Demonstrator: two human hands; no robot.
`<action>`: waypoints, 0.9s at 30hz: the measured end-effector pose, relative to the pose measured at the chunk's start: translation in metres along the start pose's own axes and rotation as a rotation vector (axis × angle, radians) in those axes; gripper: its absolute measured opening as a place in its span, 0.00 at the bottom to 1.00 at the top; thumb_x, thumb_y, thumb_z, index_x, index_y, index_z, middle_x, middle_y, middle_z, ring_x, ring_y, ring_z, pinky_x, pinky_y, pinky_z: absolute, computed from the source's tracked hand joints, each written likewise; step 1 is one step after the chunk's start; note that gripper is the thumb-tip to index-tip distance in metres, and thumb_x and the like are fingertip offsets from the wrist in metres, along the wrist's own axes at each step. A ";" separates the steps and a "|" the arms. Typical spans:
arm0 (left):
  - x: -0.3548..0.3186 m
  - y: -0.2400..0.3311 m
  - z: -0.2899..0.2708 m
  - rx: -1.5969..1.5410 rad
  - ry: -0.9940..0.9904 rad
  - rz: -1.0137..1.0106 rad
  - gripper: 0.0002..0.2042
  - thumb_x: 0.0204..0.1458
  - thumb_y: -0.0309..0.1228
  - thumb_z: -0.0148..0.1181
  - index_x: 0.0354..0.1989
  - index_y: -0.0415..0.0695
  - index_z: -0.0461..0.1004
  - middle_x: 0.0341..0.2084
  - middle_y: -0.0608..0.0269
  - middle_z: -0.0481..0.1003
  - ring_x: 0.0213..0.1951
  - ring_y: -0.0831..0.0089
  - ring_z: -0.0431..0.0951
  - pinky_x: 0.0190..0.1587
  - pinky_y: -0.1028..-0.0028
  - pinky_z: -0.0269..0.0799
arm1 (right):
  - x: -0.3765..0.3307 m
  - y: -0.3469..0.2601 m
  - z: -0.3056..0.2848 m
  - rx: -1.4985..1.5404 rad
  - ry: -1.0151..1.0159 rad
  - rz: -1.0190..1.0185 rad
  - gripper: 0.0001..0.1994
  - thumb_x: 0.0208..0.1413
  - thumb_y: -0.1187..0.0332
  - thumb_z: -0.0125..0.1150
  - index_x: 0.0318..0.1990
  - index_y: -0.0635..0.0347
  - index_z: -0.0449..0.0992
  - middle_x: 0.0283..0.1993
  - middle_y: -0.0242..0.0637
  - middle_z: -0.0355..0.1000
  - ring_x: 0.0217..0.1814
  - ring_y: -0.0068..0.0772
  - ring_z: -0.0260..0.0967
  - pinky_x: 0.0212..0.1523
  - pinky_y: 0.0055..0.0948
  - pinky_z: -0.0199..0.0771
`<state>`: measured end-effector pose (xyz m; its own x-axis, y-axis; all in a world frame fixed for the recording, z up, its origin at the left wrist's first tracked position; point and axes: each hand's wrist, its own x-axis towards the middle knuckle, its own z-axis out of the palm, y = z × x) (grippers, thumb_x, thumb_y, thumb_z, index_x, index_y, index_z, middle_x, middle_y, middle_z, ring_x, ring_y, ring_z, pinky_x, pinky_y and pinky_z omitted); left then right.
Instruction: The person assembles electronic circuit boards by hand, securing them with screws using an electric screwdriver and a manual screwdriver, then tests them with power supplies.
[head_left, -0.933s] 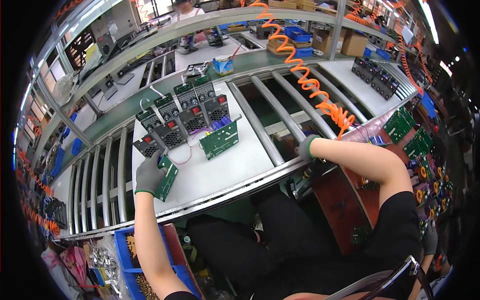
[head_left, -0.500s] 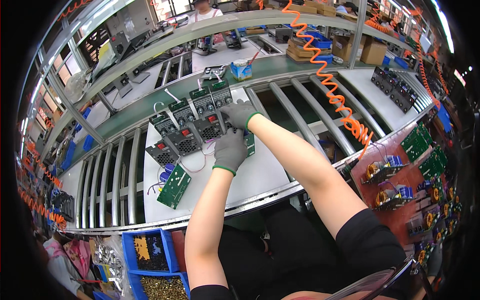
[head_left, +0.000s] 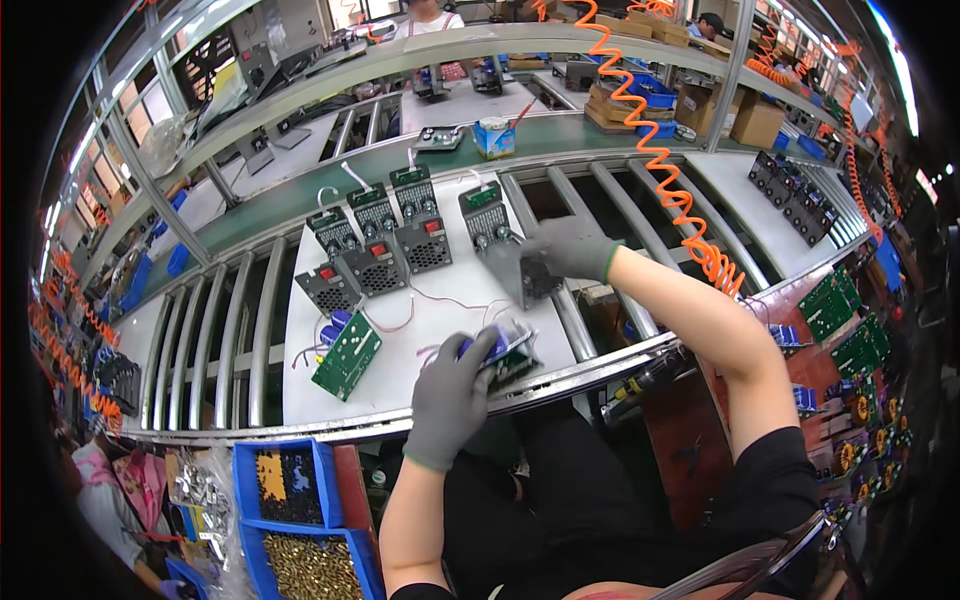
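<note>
My left hand (head_left: 450,400), in a grey glove, grips a circuit board (head_left: 515,368) with blue parts by its edge, above the white board's (head_left: 400,385) front right. My right hand (head_left: 575,250), gloved too and smeared by motion, is at the right side of an open grey metal case (head_left: 490,222); its fingers seem closed on the wall. A black fan part (head_left: 540,285) shows below that hand. To the left, three similar cases (head_left: 425,245) with red switches stand in a row. A green circuit board (head_left: 347,358) with blue capacitors leans in front of them.
Metal rollers (head_left: 235,350) flank the white board. An orange coiled hose (head_left: 650,150) hangs at the right. Blue bins (head_left: 300,530) of small screws sit at the lower left. More circuit boards (head_left: 860,340) lie on a red surface at the right. A blue tub (head_left: 494,138) stands behind.
The rightmost case has come away from the row, to the right, with my right hand. My left hand has drawn nearer to me and now holds a circuit board.
</note>
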<state>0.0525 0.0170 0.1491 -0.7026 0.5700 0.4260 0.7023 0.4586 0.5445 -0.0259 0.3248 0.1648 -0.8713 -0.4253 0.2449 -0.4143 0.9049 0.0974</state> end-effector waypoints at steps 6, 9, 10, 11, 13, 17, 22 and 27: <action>-0.085 0.027 -0.042 -0.167 0.106 -0.109 0.22 0.48 0.27 0.65 0.54 0.48 0.75 0.44 0.53 0.76 0.39 0.50 0.79 0.40 0.60 0.75 | -0.070 -0.031 -0.037 0.112 -0.152 -0.292 0.07 0.52 0.69 0.57 0.39 0.48 0.74 0.37 0.34 0.73 0.39 0.42 0.76 0.35 0.41 0.76; -0.102 0.029 -0.047 -0.127 0.116 -0.132 0.21 0.44 0.26 0.68 0.50 0.46 0.76 0.43 0.54 0.76 0.40 0.50 0.79 0.40 0.60 0.75 | -0.080 -0.031 -0.039 0.204 -0.146 -0.326 0.12 0.50 0.74 0.57 0.43 0.51 0.75 0.46 0.37 0.74 0.46 0.46 0.75 0.42 0.42 0.77; -0.106 0.029 -0.047 -0.101 0.118 -0.139 0.20 0.43 0.25 0.69 0.48 0.45 0.76 0.43 0.54 0.76 0.41 0.51 0.79 0.41 0.60 0.75 | -0.078 -0.029 -0.039 0.229 -0.152 -0.346 0.14 0.49 0.76 0.56 0.44 0.51 0.75 0.49 0.38 0.74 0.49 0.47 0.74 0.44 0.42 0.77; -0.108 0.029 -0.047 -0.090 0.096 -0.152 0.21 0.41 0.24 0.70 0.46 0.44 0.75 0.44 0.54 0.76 0.41 0.51 0.79 0.41 0.60 0.75 | -0.071 -0.030 -0.036 0.205 -0.249 -0.339 0.18 0.48 0.79 0.56 0.47 0.51 0.75 0.52 0.39 0.74 0.50 0.49 0.74 0.47 0.41 0.77; -0.110 0.031 -0.045 -0.051 0.143 -0.143 0.21 0.41 0.24 0.71 0.47 0.43 0.74 0.43 0.55 0.77 0.41 0.51 0.79 0.41 0.61 0.75 | -0.060 -0.043 -0.036 0.188 -0.108 -0.344 0.17 0.50 0.79 0.55 0.48 0.51 0.75 0.53 0.39 0.73 0.54 0.47 0.72 0.51 0.39 0.75; -0.106 0.037 -0.039 -0.004 0.186 -0.179 0.22 0.43 0.26 0.72 0.48 0.43 0.72 0.40 0.53 0.78 0.39 0.50 0.79 0.42 0.60 0.75 | -0.058 -0.120 -0.056 0.324 0.043 -0.293 0.17 0.51 0.70 0.60 0.51 0.53 0.74 0.56 0.40 0.71 0.59 0.46 0.68 0.59 0.42 0.68; -0.097 0.044 -0.017 0.077 0.204 -0.159 0.23 0.45 0.29 0.72 0.49 0.42 0.70 0.33 0.49 0.77 0.36 0.50 0.79 0.38 0.58 0.74 | -0.050 -0.224 -0.072 0.047 -0.202 -0.337 0.24 0.49 0.55 0.65 0.51 0.60 0.73 0.51 0.40 0.74 0.56 0.42 0.71 0.56 0.45 0.66; -0.093 0.045 -0.003 0.056 0.267 -0.089 0.22 0.45 0.27 0.70 0.48 0.43 0.68 0.33 0.49 0.77 0.34 0.49 0.78 0.37 0.57 0.73 | -0.037 -0.211 -0.063 0.055 -0.450 -0.294 0.20 0.48 0.58 0.65 0.47 0.57 0.76 0.44 0.40 0.75 0.47 0.41 0.75 0.46 0.40 0.71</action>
<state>0.1495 -0.0173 0.1359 -0.7618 0.3293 0.5578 0.6366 0.5396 0.5510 0.1102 0.1500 0.1961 -0.7377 -0.6368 -0.2240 -0.6607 0.7493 0.0456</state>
